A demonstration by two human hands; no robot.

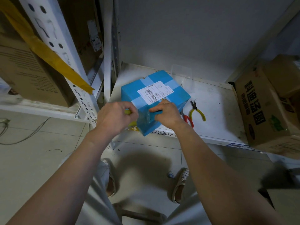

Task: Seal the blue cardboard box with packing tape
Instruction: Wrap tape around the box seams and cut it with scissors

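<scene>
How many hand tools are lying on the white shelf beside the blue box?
2. The yellow-handled pliers lie right of the blue box on the shelf. The red-handled tool lies between them, partly hidden by the right hand. More may be hidden behind the box.

white label on blue box reads "502-R104-00-042", barcode beside it
</scene>
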